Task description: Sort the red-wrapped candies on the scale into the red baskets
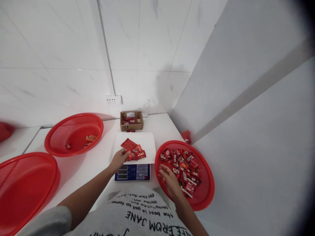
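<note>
A white scale pan tops a blue-faced scale in front of me. On the pan lies a small pile of red snack packets. My left hand reaches over the pan's near left edge and pinches one of these packets. My right hand rests on the left rim of a red mesh basket holding several red packets; its fingers are loosely curled, and I cannot tell if anything is in them.
A cardboard box with packets stands behind the scale by the wall. A red basket with a few packets is at the back left, and another red basket at the near left. White walls close the back and right.
</note>
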### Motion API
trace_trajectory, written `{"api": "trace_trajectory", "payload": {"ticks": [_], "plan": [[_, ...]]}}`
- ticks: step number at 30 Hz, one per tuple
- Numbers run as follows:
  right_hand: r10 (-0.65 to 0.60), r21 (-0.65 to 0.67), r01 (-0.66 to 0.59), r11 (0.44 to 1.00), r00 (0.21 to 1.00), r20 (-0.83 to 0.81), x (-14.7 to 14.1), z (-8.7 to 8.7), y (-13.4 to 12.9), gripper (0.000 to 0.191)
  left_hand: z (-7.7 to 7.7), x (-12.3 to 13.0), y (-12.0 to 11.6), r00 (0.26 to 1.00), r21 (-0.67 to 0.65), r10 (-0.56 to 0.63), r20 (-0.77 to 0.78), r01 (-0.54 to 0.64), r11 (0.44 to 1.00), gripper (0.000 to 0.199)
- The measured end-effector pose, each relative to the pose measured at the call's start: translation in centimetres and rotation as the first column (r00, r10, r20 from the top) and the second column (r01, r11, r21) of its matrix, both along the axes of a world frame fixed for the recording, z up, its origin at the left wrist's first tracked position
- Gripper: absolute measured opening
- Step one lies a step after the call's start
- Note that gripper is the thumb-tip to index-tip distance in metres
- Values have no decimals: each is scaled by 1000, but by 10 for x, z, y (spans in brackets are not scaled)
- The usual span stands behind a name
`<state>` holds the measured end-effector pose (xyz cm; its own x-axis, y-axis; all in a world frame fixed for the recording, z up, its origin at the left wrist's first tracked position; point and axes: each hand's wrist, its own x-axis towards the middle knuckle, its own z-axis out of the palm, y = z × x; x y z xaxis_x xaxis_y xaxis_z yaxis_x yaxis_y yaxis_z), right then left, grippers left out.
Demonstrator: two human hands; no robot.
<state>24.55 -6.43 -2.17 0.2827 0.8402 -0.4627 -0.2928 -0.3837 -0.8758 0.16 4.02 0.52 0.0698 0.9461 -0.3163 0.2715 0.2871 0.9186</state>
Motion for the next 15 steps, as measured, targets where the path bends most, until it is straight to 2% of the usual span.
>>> {"api": "trace_trajectory", "payload": {"ticks": [2, 5, 10, 12, 15], "plan": [[-78, -44, 75, 996, 995, -60, 9, -7, -6, 41, -5, -14, 12, 978, 86, 20, -207, -2, 996, 26], [-93, -50, 89, 995, 991, -98, 15, -14, -12, 44, -13, -25, 26, 902, 148, 23, -431, 46, 988, 16], [32, 20, -32, 999, 999, -10, 10, -12, -9, 51, -25, -29, 35, 874, 159, 1, -487, 88, 983, 17], [47, 44, -48, 998, 998, 31, 6, -9, -7, 54, -28, -30, 36, 867, 173, -5, -499, 106, 979, 20], [46, 48, -45, 998, 999, -26, 1, -1, -5, 60, -26, -29, 32, 861, 205, -2, -509, 124, 971, 24]]}}
